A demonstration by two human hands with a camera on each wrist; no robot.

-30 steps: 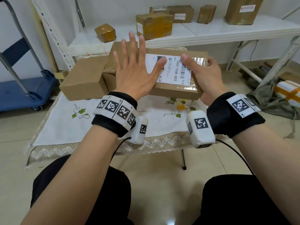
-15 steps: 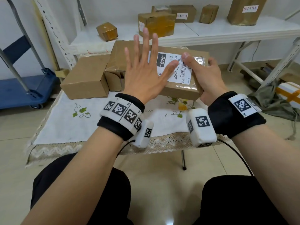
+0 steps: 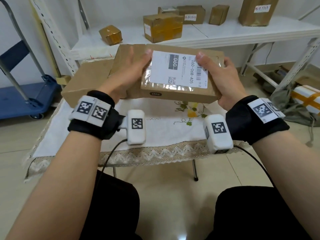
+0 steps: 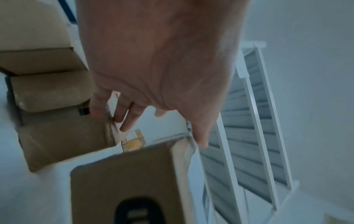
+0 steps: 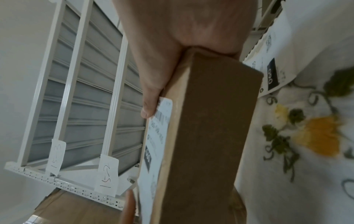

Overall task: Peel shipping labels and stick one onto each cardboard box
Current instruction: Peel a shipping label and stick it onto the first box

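Note:
A flat cardboard box with a white shipping label stuck on its top is held up above the table between both hands. My left hand grips its left end, thumb on top by the label's edge and fingers underneath. My right hand grips the right end, thumb pressing on the label's barcode side. In the right wrist view the box runs away from the palm, label on its left face. The left wrist view is blurred, with the box below the hand.
Two plain cardboard boxes sit on the cloth-covered table behind and left of the held one. A white sheet printed 060 lies on the cloth. A white shelf behind carries several boxes. A blue trolley stands at the left.
My left hand has left the label's top, where it lay flat, and taken hold of the box's left end. The box has come up off the table toward me.

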